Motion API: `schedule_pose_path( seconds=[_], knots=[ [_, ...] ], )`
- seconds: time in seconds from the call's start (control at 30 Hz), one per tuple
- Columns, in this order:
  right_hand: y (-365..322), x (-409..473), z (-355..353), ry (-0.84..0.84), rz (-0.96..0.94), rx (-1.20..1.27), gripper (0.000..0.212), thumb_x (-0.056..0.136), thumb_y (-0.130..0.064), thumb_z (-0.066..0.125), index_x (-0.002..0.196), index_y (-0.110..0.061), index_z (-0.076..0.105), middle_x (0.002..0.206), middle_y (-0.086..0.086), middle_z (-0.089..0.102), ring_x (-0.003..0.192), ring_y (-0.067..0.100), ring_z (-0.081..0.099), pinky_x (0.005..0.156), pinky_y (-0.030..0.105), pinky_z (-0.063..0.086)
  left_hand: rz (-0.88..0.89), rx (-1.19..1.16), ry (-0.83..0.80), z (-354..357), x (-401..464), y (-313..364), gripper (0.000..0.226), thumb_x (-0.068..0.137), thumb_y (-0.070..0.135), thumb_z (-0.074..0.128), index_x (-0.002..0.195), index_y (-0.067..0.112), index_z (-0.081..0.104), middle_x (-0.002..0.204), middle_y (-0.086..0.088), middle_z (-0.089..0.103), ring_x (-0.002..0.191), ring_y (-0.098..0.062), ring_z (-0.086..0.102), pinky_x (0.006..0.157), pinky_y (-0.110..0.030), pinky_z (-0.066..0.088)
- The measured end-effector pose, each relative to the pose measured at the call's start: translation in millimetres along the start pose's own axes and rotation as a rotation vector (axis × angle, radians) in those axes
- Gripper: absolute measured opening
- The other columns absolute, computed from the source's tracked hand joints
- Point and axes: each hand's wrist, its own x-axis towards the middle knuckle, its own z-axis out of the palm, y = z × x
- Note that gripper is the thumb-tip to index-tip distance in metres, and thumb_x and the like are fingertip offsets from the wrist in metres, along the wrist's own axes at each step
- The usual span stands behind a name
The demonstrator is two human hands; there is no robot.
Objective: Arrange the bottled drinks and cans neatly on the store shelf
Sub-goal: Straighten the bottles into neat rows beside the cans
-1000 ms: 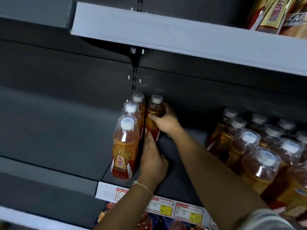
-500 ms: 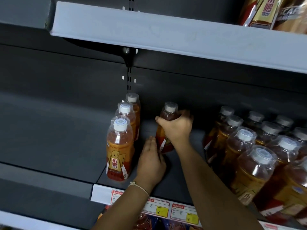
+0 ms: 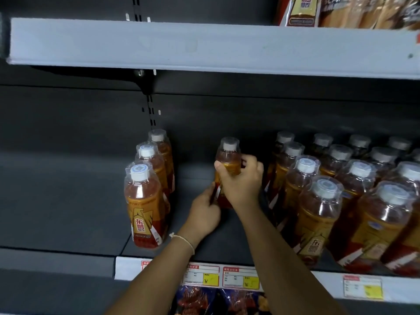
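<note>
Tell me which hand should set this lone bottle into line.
Right. The right hand already wraps the upper body of the clear amber-drink bottle with a white cap; the left hand only touches its base.

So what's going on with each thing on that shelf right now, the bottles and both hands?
Held bottle: upright, capped, alone in the gap between the groups.
Right hand: grips the held bottle's middle.
Left hand: fingers at that bottle's base.
Left row of three bottles: upright, capped, lined front to back.
Right block of bottles: upright, capped, packed in rows.
Price tags: fixed on the shelf edge.
</note>
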Motion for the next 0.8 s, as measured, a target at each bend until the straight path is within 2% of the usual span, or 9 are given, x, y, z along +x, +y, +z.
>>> schedule_pose_path(
  seconds=[0.1,0.17,0.3,0.33,0.43,0.53,0.6,0.73,0.8],
  knots=[
    [21,-6,-5,-0.102,0.103,0.012,0.063,0.083,-0.037,0.078,0.137,-0.019,0.051,0.128,0.008,0.051,0.112,0.023,0.057,0.092,0.034,0.049,-0.019,-0.030,-0.035,6,4,1,0.055,0.087,-0.012,0.047,0.133,0.017,0.058,0.123,0.006,0.066,0.119,-0.004,0.058,0.103,-0.018,0.042],
    [36,-10,-7,-0.145,0.184,-0.015,0.058,0.087,-0.038,0.073,0.137,-0.017,0.053,0.128,0.009,0.057,0.115,0.023,0.059,0.100,0.041,0.050,-0.016,-0.024,-0.051,10,7,1,0.057,0.087,-0.011,0.046,0.132,0.021,0.059,0.120,0.012,0.067,0.115,0.002,0.058,0.097,-0.010,0.042],
    [48,-14,-11,-0.137,0.260,0.058,0.026,0.097,-0.028,0.062,0.119,-0.015,0.064,0.109,0.002,0.068,0.105,0.022,0.066,0.095,0.038,0.053,-0.076,-0.038,-0.053,13,22,-3,0.065,0.084,-0.017,0.038,0.140,0.014,0.051,0.133,-0.001,0.060,0.124,-0.008,0.054,0.110,-0.025,0.039],
    [49,-13,-12,-0.131,0.264,0.058,0.021,0.099,-0.022,0.057,0.117,-0.016,0.065,0.107,0.002,0.068,0.105,0.022,0.065,0.094,0.036,0.052,-0.086,-0.044,-0.076,13,26,-4,0.068,0.083,-0.019,0.036,0.141,0.013,0.050,0.133,-0.001,0.060,0.123,-0.007,0.054,0.109,-0.023,0.040],
    [52,-13,-14,-0.177,0.276,0.065,0.032,0.094,-0.005,0.047,0.116,-0.019,0.066,0.107,0.000,0.069,0.105,0.020,0.063,0.094,0.032,0.049,-0.097,-0.072,-0.122,18,36,-6,0.073,0.080,-0.024,0.031,0.140,0.014,0.049,0.132,0.000,0.060,0.117,0.003,0.055,0.101,-0.013,0.041],
    [53,-10,-14,-0.181,0.295,0.098,0.040,0.087,-0.001,0.050,0.113,-0.025,0.068,0.103,-0.004,0.070,0.101,0.016,0.063,0.091,0.030,0.049,-0.108,-0.094,-0.150,26,46,-7,0.073,0.081,-0.023,0.031,0.142,0.012,0.048,0.138,-0.002,0.057,0.126,-0.005,0.052,0.110,-0.023,0.037],
    [53,-10,-13,-0.185,0.299,0.111,0.042,0.088,0.000,0.048,0.114,-0.028,0.067,0.105,-0.005,0.069,0.104,0.016,0.063,0.095,0.032,0.049,-0.112,-0.098,-0.145,29,52,-9,0.072,0.081,-0.024,0.030,0.144,0.008,0.045,0.140,-0.004,0.055,0.128,-0.008,0.051,0.112,-0.024,0.036],
    [55,-10,-11,-0.210,0.320,0.102,0.053,0.086,0.002,0.046,0.123,-0.032,0.063,0.109,-0.009,0.065,0.112,0.017,0.060,0.103,0.035,0.046,-0.114,-0.111,-0.129,33,60,-12,0.072,0.082,-0.026,0.029,0.145,0.007,0.042,0.136,0.001,0.053,0.114,0.004,0.054,0.092,-0.005,0.041],
    [56,-8,-10,-0.229,0.320,0.085,0.057,0.083,0.002,0.046,0.125,-0.034,0.061,0.113,-0.009,0.066,0.113,0.016,0.060,0.104,0.035,0.045,-0.106,-0.123,-0.139,34,59,-13,0.073,0.081,-0.027,0.029,0.145,0.006,0.040,0.135,0.002,0.052,0.120,-0.001,0.051,0.095,-0.006,0.040]
  ],
)
